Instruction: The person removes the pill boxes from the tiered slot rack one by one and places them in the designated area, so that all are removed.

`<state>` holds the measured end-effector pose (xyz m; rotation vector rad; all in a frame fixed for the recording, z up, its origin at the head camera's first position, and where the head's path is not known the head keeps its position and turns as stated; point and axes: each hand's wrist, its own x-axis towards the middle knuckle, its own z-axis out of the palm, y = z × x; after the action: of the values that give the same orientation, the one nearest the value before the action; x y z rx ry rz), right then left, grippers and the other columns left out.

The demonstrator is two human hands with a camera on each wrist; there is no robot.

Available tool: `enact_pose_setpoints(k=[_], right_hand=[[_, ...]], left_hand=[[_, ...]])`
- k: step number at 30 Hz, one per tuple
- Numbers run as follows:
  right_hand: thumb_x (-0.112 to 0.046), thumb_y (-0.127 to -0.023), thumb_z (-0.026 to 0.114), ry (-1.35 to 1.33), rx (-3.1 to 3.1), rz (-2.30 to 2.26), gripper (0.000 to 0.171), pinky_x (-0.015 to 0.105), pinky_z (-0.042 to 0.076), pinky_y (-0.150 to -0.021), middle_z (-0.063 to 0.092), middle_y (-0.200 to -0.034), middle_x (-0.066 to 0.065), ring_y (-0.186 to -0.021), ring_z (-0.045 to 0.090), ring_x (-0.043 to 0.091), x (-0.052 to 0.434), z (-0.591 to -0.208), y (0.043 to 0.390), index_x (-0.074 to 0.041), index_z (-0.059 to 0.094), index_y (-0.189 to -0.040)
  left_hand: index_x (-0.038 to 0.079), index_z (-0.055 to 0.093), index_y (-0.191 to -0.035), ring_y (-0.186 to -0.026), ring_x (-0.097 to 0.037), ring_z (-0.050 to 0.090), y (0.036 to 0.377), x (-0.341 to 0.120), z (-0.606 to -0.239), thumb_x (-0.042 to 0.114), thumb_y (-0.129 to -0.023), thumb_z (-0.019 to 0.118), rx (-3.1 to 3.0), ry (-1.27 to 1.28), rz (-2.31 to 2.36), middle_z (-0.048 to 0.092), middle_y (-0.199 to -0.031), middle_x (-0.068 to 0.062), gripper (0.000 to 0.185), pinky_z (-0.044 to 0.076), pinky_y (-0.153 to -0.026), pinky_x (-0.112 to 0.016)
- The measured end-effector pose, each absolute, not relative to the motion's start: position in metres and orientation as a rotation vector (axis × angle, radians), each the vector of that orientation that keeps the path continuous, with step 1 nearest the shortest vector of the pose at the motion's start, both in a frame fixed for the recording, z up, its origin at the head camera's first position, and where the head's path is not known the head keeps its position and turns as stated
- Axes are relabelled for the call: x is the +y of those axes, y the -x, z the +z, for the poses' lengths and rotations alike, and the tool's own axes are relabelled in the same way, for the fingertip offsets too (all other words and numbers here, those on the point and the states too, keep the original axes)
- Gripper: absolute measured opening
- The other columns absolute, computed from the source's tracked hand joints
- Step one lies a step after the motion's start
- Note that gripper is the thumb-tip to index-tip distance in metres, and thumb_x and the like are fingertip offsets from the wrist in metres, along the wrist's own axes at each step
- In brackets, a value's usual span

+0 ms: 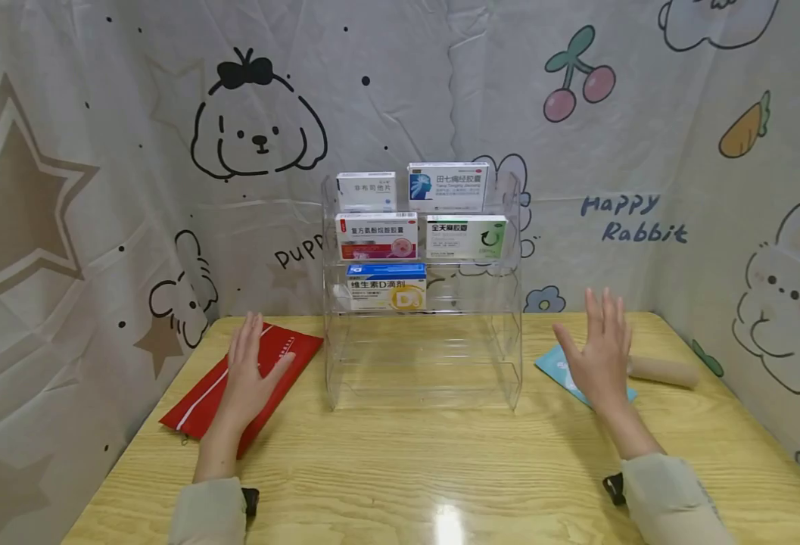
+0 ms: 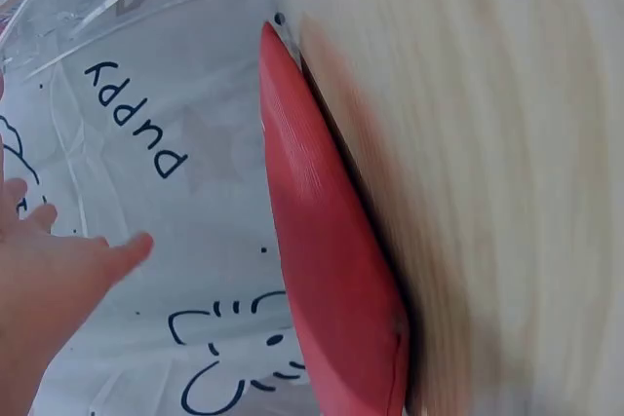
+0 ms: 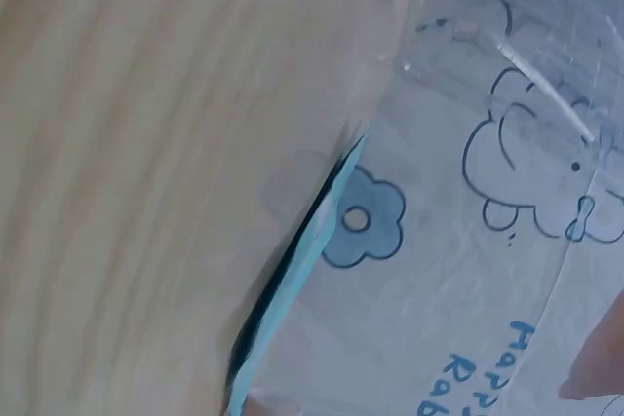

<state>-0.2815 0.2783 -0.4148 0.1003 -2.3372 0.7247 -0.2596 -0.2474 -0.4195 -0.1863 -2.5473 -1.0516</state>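
Both hands are raised with fingers extended and hold nothing. The left hand (image 1: 246, 382) hovers above a red zippered pouch (image 1: 277, 378), which lies on the table; in the left wrist view its thumb (image 2: 127, 255) points away from the palm. Over a light blue packet (image 1: 555, 369) is the right hand (image 1: 600, 363), partly hiding it. Between the hands stands a clear tiered rack (image 1: 427, 393). Its upper tiers carry several medicine boxes, among them a blue and yellow vitamin D box (image 1: 387, 288), a green and white box (image 1: 466, 237) and a red and white box (image 1: 377, 237).
A beige cylinder (image 1: 665, 372) lies at the right, beside the blue packet. The wooden table (image 1: 386, 477) meets a printed cloth backdrop (image 1: 400, 98) at the back and both sides. Two more boxes, including a blue and white one (image 1: 449, 187), top the rack.
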Motion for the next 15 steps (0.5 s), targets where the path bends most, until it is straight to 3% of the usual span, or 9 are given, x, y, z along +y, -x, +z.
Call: enact_pose_setpoints(k=[6,15], right_hand=[[-0.060,-0.095,0.049,-0.232,-2.140,0.748,0.078,0.061,0.010,-0.124,0.019,-0.163,0.017,-0.151,0.013,0.042,0.261,-0.409,0.284,-0.016,0.025,-0.156],[-0.063,-0.093,0.048,-0.403,-1.973,0.742,0.077,0.056,0.022,-0.123,0.033,-0.157,0.019,-0.149,0.024,0.038,0.228,-0.388,0.295,-0.012,0.038,-0.150]], left_hand=[[0.029,0.011,-0.158,-0.152,-0.039,0.014,0.257,-0.239,-0.416,0.036,-0.089,0.071,-2.512,0.177,-1.117,0.010,-0.167,-0.004,0.091,0.020,-0.111,-0.076],[0.023,0.023,-0.157,-0.142,-0.042,0.037,0.259,-0.231,-0.417,0.026,-0.085,0.076,-2.490,0.218,-1.136,0.025,-0.163,-0.012,0.089,0.037,-0.112,-0.062]])
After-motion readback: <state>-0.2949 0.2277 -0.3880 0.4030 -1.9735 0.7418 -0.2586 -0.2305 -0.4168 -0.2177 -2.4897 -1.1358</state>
